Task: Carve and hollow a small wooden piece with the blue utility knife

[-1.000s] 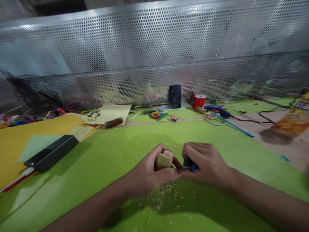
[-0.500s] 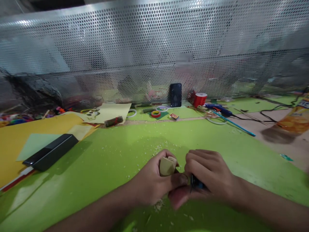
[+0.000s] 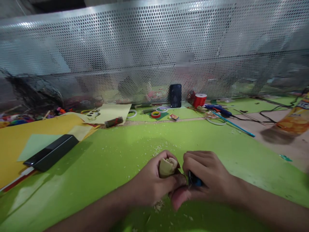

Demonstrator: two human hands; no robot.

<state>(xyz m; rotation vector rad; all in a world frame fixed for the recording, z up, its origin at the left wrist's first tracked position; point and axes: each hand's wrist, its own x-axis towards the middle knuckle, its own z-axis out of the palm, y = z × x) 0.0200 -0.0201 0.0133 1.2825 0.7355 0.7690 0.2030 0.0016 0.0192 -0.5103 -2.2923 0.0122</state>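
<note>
My left hand (image 3: 153, 185) is closed around a short piece of pale wood (image 3: 166, 169), whose notched end pokes up between thumb and fingers. Close beside it, my right hand (image 3: 209, 174) grips a tool with a black and blue handle (image 3: 196, 181). The working end of that tool is hidden by the fingers, so its kind does not show. The right thumb points toward the left hand and lies just under the left thumb. Pale wood shavings (image 3: 158, 205) are scattered on the green mat (image 3: 103, 180) below and beyond my hands.
A long black box (image 3: 54, 153) lies on coloured paper at left. Along the back are a bound dark stick (image 3: 113, 121), tape rolls (image 3: 155, 114), an upright phone (image 3: 175, 95), a red spool (image 3: 200, 100) and a blue glue gun (image 3: 218, 109). An orange snack bag (image 3: 295, 117) stands at right.
My right hand and the tool have shifted slightly left, nearer the left hand. The wood has turned a little in my left hand, showing more of its notched end.
</note>
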